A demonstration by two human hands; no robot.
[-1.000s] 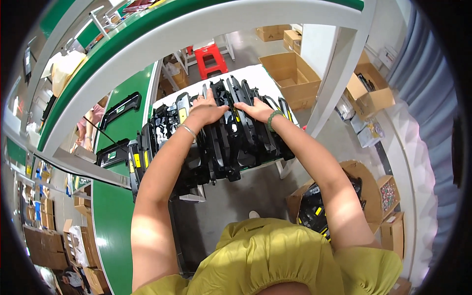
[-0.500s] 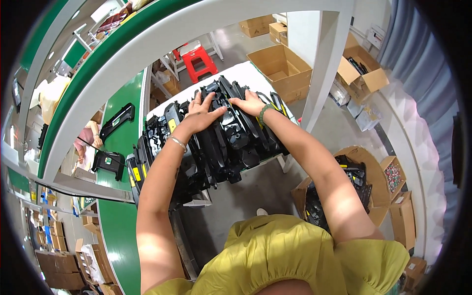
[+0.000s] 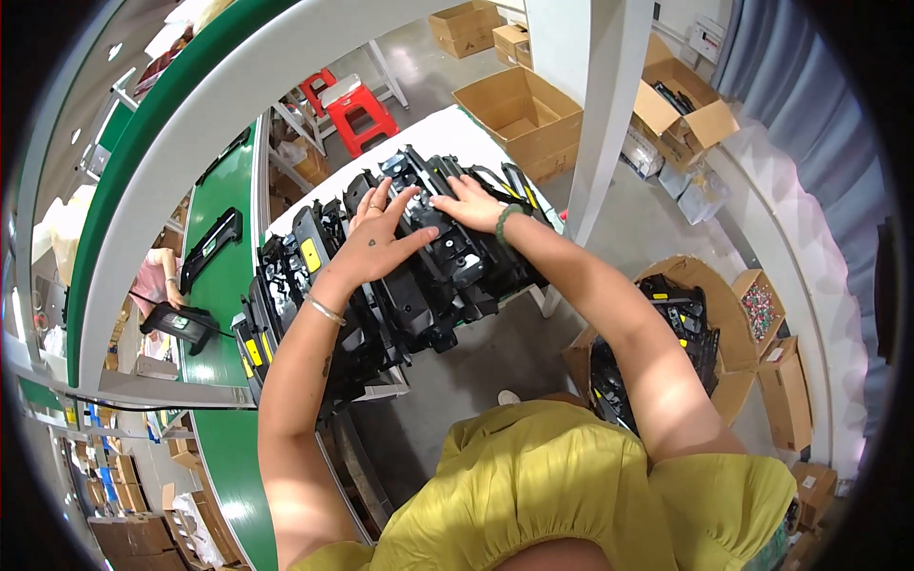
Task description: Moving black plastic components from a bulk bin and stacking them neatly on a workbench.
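Note:
Long black plastic assemblies point(image 3: 405, 285) stand packed side by side in a row on a white-topped table point(image 3: 457, 128). Some carry yellow labels and shiny metallic patches. My left hand point(image 3: 376, 238) rests on top of the row's middle, fingers spread and thumb pointing right. To its right, my right hand point(image 3: 473, 205) lies over the neighbouring assemblies, its fingers stretched forward. Between the hands, one assembly point(image 3: 457, 257) shows its metallic inner parts. Neither hand is wrapped round a piece; the undersides of the fingers are hidden.
A green conveyor belt point(image 3: 224, 447) runs along the left, bearing more black parts point(image 3: 211, 249); a co-worker's hand point(image 3: 174, 293) touches one. A cardboard box point(image 3: 533, 119) stands beyond the table, near red stools point(image 3: 360, 114). At right, a round carton point(image 3: 728, 352) holds black parts. A white post point(image 3: 609, 114) rises beside the table.
The view has shifted slightly, moving the scene left. Both hands stay on the row, while the assemblies between them look slightly tilted. The co-worker's hand has come onto a black part, which has turned.

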